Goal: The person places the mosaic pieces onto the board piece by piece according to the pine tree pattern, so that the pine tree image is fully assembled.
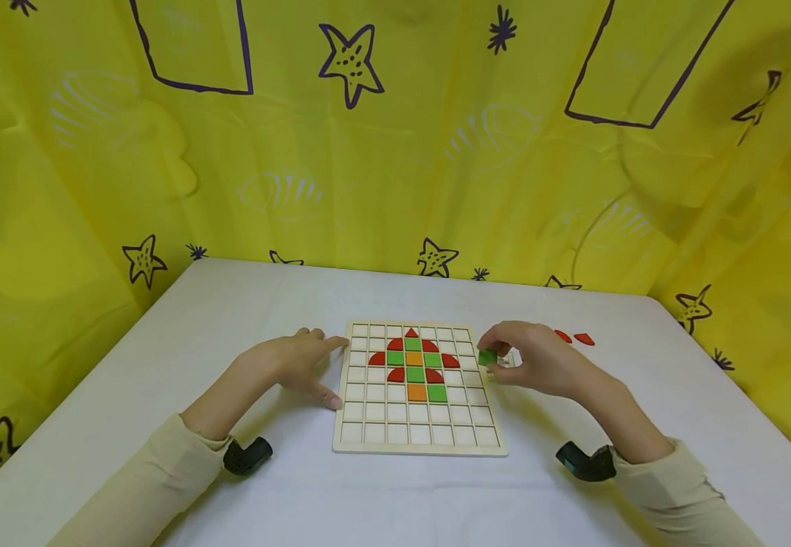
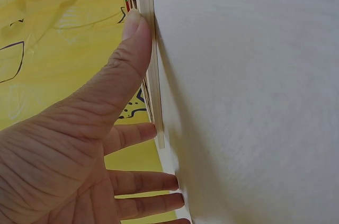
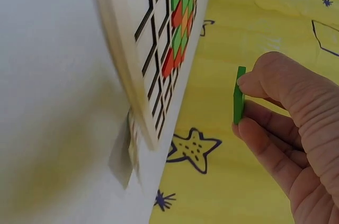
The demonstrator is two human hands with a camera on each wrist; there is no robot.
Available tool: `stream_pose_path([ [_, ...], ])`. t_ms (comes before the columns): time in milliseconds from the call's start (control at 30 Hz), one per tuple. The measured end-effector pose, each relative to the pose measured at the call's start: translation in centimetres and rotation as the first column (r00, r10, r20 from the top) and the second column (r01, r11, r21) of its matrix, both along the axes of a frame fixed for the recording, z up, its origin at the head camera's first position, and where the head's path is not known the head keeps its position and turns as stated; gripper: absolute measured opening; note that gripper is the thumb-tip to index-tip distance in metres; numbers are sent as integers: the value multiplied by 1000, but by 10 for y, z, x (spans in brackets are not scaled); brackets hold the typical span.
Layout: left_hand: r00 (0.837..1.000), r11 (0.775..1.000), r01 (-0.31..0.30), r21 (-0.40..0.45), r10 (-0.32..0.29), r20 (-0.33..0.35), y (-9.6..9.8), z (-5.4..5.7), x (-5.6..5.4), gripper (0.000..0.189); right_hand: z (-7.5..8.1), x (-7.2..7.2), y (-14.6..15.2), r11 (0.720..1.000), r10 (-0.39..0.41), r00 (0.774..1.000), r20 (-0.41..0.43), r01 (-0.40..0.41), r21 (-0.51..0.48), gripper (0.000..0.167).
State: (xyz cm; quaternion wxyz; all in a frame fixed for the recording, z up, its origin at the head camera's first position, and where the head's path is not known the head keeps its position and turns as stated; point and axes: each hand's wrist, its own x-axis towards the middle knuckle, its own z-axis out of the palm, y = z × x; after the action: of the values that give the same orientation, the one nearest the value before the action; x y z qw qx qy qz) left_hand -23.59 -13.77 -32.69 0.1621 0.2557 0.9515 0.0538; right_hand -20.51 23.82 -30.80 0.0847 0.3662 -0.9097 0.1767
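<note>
A wooden grid board (image 1: 388, 434) lies on the white table. Several green square tiles (image 1: 414, 374), two orange square tiles (image 1: 417, 393) and several red curved tiles (image 1: 377, 359) sit in its cells, with a red pointed tile (image 1: 412, 333) at the top. My left hand (image 1: 295, 361) is spread at the board's left side, thumb and index finger touching its edge. Beside the right edge, my right hand (image 1: 535, 361) pinches a green square tile (image 3: 239, 96) between thumb and fingers, raised above the table in the right wrist view.
Two loose red tiles (image 1: 583, 339) lie on the table beyond my right hand. A small pale flat piece (image 3: 132, 152) is by the board's edge, partly hidden by that hand in the head view. A yellow patterned curtain (image 1: 381, 167) hangs around the table.
</note>
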Motion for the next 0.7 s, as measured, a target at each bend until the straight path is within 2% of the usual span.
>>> stream_pose_path([
  [300, 1000, 1000, 0, -2, 0, 1, 0, 0, 0, 103, 0, -2, -20, 998, 60, 998, 16, -60, 1, 24],
  [700, 1000, 1000, -12, -2, 12, 2, -1, -2, -1, 103, -7, -1, -49, 989, 143, 988, 58, -144, 15, 21],
])
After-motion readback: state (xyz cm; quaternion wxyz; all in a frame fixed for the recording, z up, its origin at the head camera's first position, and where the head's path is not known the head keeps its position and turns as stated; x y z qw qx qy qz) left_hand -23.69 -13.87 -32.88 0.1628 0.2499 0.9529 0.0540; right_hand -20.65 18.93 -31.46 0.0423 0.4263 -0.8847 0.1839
